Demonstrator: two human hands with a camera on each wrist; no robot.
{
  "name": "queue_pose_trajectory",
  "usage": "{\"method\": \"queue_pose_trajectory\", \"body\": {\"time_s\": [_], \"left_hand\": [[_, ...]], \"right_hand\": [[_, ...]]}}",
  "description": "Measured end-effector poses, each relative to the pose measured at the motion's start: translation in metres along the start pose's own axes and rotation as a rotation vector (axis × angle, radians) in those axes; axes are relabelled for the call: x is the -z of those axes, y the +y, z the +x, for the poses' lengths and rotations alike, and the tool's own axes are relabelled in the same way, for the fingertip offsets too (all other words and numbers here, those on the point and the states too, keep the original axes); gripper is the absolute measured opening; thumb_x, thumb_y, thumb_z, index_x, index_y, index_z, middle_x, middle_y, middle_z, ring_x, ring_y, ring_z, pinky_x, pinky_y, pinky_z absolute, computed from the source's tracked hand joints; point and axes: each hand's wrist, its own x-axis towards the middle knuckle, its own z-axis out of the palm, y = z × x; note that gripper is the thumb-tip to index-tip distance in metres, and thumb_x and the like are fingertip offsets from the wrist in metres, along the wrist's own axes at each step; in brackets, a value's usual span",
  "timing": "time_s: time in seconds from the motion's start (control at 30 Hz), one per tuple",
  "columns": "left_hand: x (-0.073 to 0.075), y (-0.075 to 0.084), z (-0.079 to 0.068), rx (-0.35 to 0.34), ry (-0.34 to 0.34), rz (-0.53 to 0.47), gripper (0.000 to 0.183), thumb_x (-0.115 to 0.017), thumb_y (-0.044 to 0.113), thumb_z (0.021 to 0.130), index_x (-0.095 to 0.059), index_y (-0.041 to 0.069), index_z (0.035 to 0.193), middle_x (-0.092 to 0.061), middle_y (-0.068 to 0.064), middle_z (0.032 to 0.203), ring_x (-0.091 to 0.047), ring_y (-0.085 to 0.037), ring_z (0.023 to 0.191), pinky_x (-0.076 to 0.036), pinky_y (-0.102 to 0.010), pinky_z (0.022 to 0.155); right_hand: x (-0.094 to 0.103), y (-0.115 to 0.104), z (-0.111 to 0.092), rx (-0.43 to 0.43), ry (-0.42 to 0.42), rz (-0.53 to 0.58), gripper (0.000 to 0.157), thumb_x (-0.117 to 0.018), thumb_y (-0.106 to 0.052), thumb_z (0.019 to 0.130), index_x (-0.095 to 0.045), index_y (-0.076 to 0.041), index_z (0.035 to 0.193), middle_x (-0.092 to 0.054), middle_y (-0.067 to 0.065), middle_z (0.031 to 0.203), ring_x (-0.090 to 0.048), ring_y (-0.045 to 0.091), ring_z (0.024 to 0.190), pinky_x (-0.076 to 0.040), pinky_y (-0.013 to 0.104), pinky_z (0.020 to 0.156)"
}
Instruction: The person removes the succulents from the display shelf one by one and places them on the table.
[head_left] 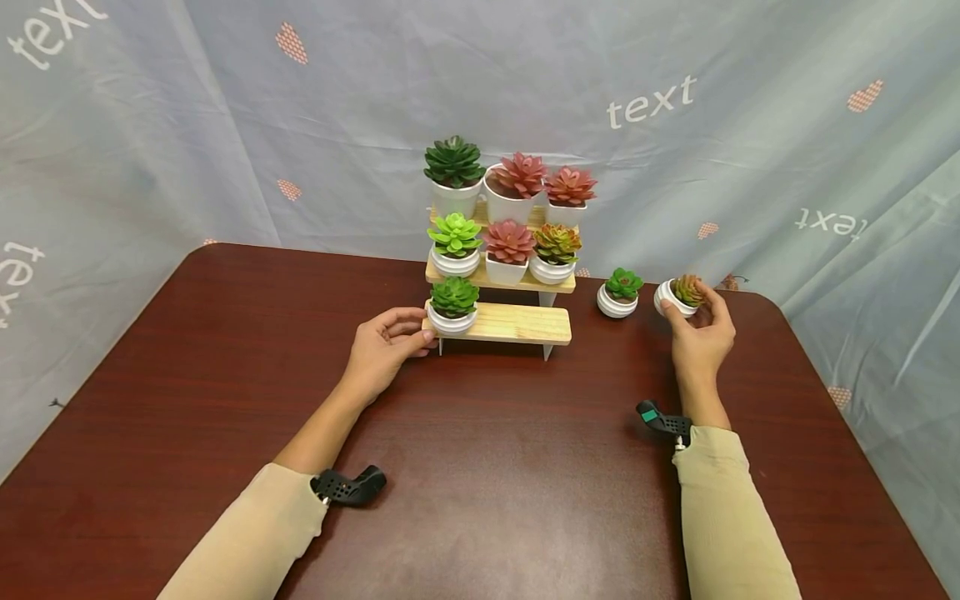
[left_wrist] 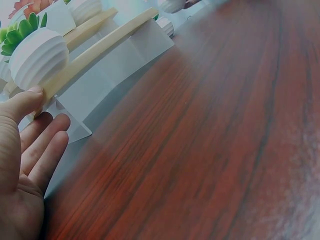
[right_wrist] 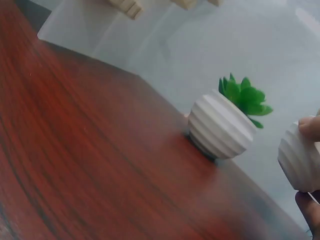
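My left hand pinches the left end of the bottom step of a wooden tiered plant stand, thumb and fingers at its edge. On that step, beside the thumb, sits a green succulent in a white ribbed pot; the left wrist view shows the same pot close up. Far to the right, my right hand holds a reddish-green succulent in a white ribbed pot, thumb on the near side. Only part of this held pot shows in the right wrist view.
Another green succulent in a ribbed pot stands on the dark wooden table between the stand and my right hand. Several potted succulents fill the upper two steps, among them a dark green one. A grey patterned curtain hangs behind.
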Motion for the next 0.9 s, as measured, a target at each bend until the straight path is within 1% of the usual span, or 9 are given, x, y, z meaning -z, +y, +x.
{"method": "queue_pose_trajectory", "body": {"time_s": [0.07,0.23,0.4,0.53,0.67,0.77,0.9], "left_hand": [[0.000,0.000,0.000,0.002,0.000,-0.003,0.036,-0.070,0.003,0.094,-0.061,-0.005,0.128,-0.073,0.006,0.101,-0.075,-0.003,0.085,-0.064,-0.026,0.074],[0.000,0.000,0.001,0.010,0.002,-0.017,0.035,-0.070,0.003,0.094,-0.061,-0.004,0.127,-0.073,0.005,0.101,-0.075,-0.004,0.084,-0.064,-0.027,0.074],[0.000,0.000,0.000,0.017,0.005,-0.014,0.036,-0.071,0.004,0.094,-0.061,-0.004,0.128,-0.073,0.008,0.100,-0.075,-0.004,0.084,-0.064,-0.027,0.074],[0.000,0.000,0.000,0.023,0.004,-0.014,0.037,-0.071,0.004,0.094,-0.061,-0.004,0.128,-0.073,0.009,0.100,-0.075,-0.004,0.084,-0.064,-0.027,0.074],[0.000,0.000,0.000,0.027,0.000,-0.013,0.037,-0.071,0.004,0.094,-0.061,-0.004,0.129,-0.073,0.004,0.103,-0.075,-0.004,0.085,-0.064,-0.028,0.075],[0.000,0.000,0.001,0.033,0.004,-0.014,0.037,-0.071,0.004,0.094,-0.061,-0.003,0.128,-0.073,0.003,0.103,-0.075,-0.004,0.084,-0.064,-0.027,0.075],[0.000,0.001,0.000,0.026,0.002,-0.010,0.037,-0.071,0.005,0.093,-0.061,-0.003,0.128,-0.073,0.008,0.100,-0.075,-0.004,0.084,-0.064,-0.027,0.075]], "right_hand": [[0.000,0.003,-0.001,-0.013,-0.012,-0.022,0.052,-0.075,0.005,0.086,-0.059,0.007,0.134,-0.062,0.024,0.133,-0.062,0.003,0.104,-0.051,0.013,0.082],[-0.001,0.008,-0.001,-0.028,-0.052,-0.060,0.052,-0.075,0.005,0.086,-0.057,0.007,0.135,-0.061,0.025,0.136,-0.060,0.001,0.104,-0.050,0.013,0.082],[-0.002,0.009,-0.001,-0.055,-0.109,-0.077,0.053,-0.073,0.005,0.087,-0.054,0.008,0.137,-0.059,0.024,0.138,-0.059,0.002,0.109,-0.048,0.012,0.080],[-0.002,0.011,-0.001,-0.081,-0.134,-0.123,0.053,-0.072,0.004,0.089,-0.053,0.007,0.138,-0.058,0.023,0.141,-0.058,0.003,0.112,-0.046,0.010,0.078],[-0.001,0.034,0.007,-0.101,-0.150,-0.186,0.055,-0.074,-0.002,0.089,-0.054,-0.001,0.140,-0.059,0.016,0.142,-0.059,0.008,0.117,-0.044,0.008,0.079],[0.000,0.049,0.012,-0.107,-0.174,-0.229,0.056,-0.076,-0.007,0.090,-0.054,-0.007,0.142,-0.060,0.011,0.143,-0.059,0.016,0.124,-0.043,0.007,0.081],[0.000,0.050,0.011,-0.099,-0.196,-0.269,0.055,-0.075,-0.010,0.092,-0.053,-0.007,0.142,-0.059,0.010,0.144,-0.058,0.020,0.129,-0.041,0.009,0.081]]}}
